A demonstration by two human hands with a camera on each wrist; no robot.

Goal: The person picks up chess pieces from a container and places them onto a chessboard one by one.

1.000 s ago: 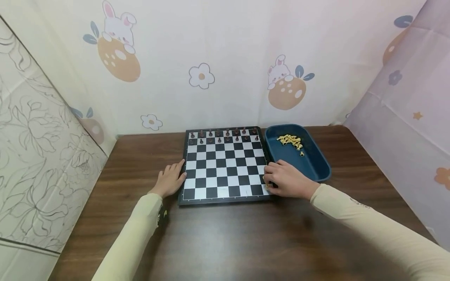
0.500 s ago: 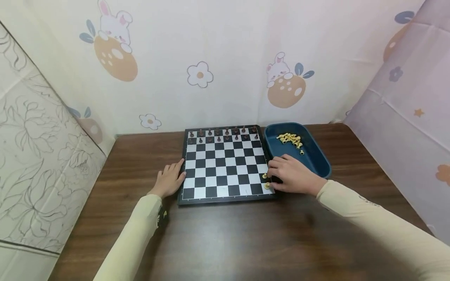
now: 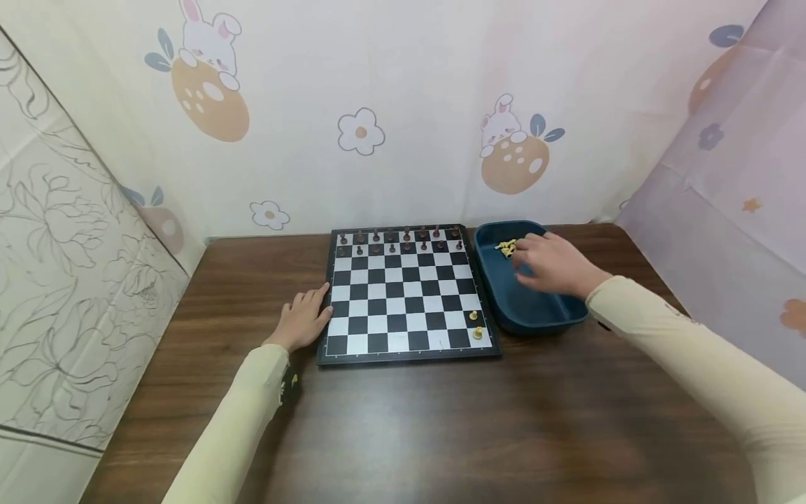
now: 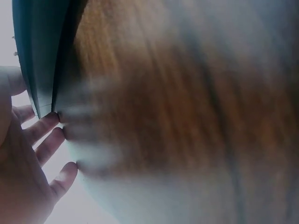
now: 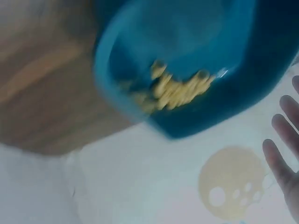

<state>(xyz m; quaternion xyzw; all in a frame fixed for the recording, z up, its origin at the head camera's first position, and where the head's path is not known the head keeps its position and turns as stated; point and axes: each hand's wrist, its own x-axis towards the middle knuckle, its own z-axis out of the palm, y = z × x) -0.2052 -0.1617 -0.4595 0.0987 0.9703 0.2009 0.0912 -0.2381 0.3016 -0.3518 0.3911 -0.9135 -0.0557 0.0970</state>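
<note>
A black-and-white chessboard lies on the table, with two rows of dark chess pieces along its far side. Two cream chess pieces, one behind the other, stand at its near right corner. My left hand rests at the board's left edge, thumb and fingertips against it. Over the blue plastic tray hovers my right hand, fingers loosely bent and holding nothing. Cream chess pieces lie heaped at one end of the tray; in the head view the hand hides part of them.
The brown wooden table extends in front of the board and to both sides. A curtain with rabbit prints hangs behind it, and patterned panels stand at left and right. The tray sits close beside the board's right edge.
My right hand has let go of the cream piece at the near right corner and moved up and right over the tray. The tray's near end has shifted slightly. My left hand stays put.
</note>
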